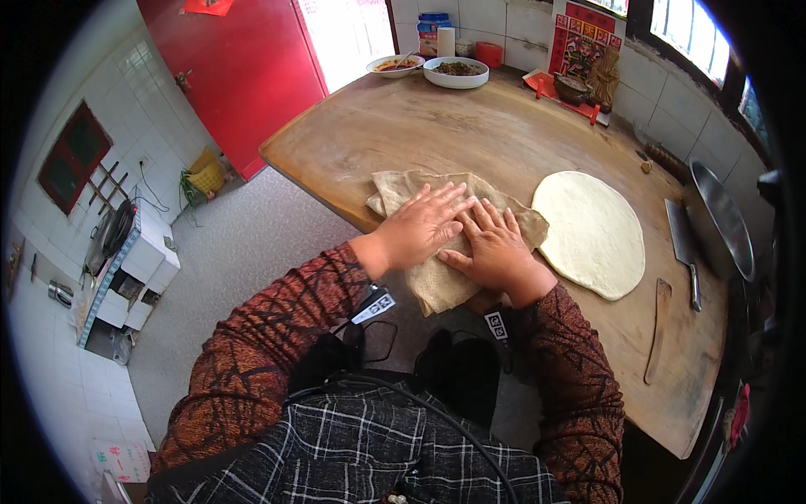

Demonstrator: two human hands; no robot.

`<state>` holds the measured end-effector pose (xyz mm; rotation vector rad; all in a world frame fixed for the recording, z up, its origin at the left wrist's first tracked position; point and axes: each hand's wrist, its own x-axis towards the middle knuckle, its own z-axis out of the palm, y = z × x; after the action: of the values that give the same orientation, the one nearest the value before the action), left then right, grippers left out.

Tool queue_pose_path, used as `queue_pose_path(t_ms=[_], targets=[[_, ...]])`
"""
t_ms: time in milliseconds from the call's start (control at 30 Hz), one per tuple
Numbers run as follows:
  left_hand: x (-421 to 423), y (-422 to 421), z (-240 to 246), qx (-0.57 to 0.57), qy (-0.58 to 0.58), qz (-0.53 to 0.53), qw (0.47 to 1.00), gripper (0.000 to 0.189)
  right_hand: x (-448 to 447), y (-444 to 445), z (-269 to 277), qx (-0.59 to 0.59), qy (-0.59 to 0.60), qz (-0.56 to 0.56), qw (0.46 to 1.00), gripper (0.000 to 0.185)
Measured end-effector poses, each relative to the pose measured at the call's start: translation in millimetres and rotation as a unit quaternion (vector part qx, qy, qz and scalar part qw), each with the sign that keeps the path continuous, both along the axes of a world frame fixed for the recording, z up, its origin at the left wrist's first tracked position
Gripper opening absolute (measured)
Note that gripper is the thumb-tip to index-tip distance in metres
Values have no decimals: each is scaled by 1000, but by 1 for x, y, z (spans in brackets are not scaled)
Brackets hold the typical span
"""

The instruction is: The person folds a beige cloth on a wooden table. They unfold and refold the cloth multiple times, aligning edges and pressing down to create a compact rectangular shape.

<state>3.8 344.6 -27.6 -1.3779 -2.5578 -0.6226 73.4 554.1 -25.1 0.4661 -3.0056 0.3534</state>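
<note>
A tan woven cloth (pixel 441 286) lies folded at the near edge of the wooden table, part of it hanging over the edge. My left hand (pixel 423 223) rests palm down on it, fingers spread and pointing up and right. Beside it, my right hand (pixel 497 246) also lies flat on the cloth, its fingers apart and almost touching the left fingertips. Neither hand is closed around anything. Whatever may be under the cloth is hidden. Just right of the cloth, touching or nearly touching its edge, is a flat, roughly round sheet of dough (pixel 592 233).
On the wooden table (pixel 390 132), a cleaver (pixel 680 239), a flat wooden stick (pixel 658 334) and a metal basin (pixel 721 217) are at the right. A white dish of dark food (pixel 456 72) and a bowl of red sauce (pixel 395 65) stand at the far edge. A figurine (pixel 603 79) stands by the wall.
</note>
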Motion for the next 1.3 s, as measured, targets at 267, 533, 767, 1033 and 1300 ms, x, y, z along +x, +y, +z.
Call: queue_pose_path(t_ms=[267, 533, 767, 1033, 1300], targets=[[-46, -31, -10, -138, -4, 144, 980, 61, -3, 6, 2, -11, -4, 18, 1000, 92], [-34, -73, -15, -79, -21, 170, 982, 55, -8, 13, 3, -14, 13, -35, 999, 80], [-14, -102, -3, -21, -63, 71, 995, 53, -15, 20, -2, -49, 74, -27, 996, 66], [-24, -94, -2, 71, -34, 71, 994, 34, -10, 28, 39, -277, -30, 70, 958, 30], [-28, -83, -2, 182, -93, 184, 961, 16, -2, 36, 48, -105, -173, 208, 957, 87]])
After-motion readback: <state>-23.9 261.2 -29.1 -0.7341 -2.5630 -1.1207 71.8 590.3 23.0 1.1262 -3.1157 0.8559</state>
